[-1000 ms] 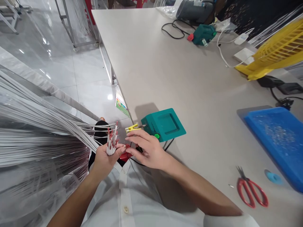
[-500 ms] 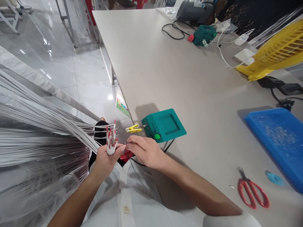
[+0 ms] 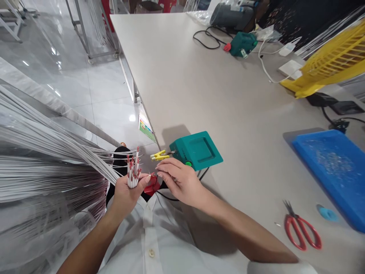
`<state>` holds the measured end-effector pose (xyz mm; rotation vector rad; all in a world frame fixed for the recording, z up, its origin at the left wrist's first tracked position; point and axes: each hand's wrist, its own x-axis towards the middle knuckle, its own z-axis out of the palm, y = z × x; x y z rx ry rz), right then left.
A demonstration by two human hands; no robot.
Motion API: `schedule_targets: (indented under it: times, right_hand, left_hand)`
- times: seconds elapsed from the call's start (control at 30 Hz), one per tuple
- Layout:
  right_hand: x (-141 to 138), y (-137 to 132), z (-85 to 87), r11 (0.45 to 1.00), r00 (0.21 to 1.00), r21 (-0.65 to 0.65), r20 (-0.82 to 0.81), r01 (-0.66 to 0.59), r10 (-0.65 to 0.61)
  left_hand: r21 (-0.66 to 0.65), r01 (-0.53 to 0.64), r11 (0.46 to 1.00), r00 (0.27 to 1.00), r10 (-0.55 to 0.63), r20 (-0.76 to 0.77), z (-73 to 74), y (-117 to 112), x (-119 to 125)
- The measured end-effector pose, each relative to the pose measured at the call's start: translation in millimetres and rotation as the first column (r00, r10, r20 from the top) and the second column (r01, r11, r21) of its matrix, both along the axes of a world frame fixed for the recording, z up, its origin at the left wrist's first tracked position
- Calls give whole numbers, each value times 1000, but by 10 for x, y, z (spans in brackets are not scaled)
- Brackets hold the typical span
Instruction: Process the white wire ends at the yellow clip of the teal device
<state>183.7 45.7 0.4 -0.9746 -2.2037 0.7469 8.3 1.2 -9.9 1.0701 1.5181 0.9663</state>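
My left hand [image 3: 127, 194] is closed around a bundle of white cables [image 3: 133, 179] whose stripped ends show red wire tips. One cable end with fine red wires [image 3: 151, 175] sticks out between its thumb and index finger. My right hand [image 3: 182, 180] is just right of that end, thumb and fingers apart, with nothing visible in them. Behind it on the table edge lies a green tester box [image 3: 199, 150] with a green button and a yellow clip [image 3: 160, 155]. A red clip [image 3: 152, 186] with a black lead lies below my hands, partly hidden.
Many long white cables [image 3: 51, 152] hang at my left. On the table [image 3: 176, 87] are red-handled scissors [image 3: 301, 230], a blue tray [image 3: 330, 167] with small clear pieces, a light-blue ring [image 3: 327, 213], a yellow fan [image 3: 327, 68] and another green box [image 3: 243, 43].
My right hand has drawn slightly right, away from the cable end, and its fingers have parted. My left hand keeps hold of the bundle. The view has shifted a little.
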Motion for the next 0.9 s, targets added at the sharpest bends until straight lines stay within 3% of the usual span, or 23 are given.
schedule_targets:
  times: [0.13,0.3,0.43,0.57,0.7,0.77,0.9]
  right_hand:
    - [-36,11,-35,1000,999,12,21,-28,27]
    - [-97,16,-26,966,929,178,351,-189,117]
    - [-128,22,-44,974,848,175,529,-143,29]
    - [-85,44,-8,985,900,167,434,-53,-25]
    - [-30,52,77,998,976,14,214,-54,50]
    - [-26,41,81,994,970,-27,220,-103,107]
    - [-73,4,62,987,913,2,382,-159,146]
  left_hand:
    - [18,0,1000,1000,0,15,-37,-29,8]
    - [-11,12,1000,999,-12,-46,-70,-59,24]
    - [-11,83,996,992,-84,-95,-79,-88,23]
    - [-28,80,996,991,-82,-102,-75,-95,-6]
    - [-52,57,997,996,-60,-72,-60,-78,-19]
    - [-47,77,996,995,-80,-52,-54,-75,-13]
    - [-18,129,991,989,-130,-68,-90,-93,-9]
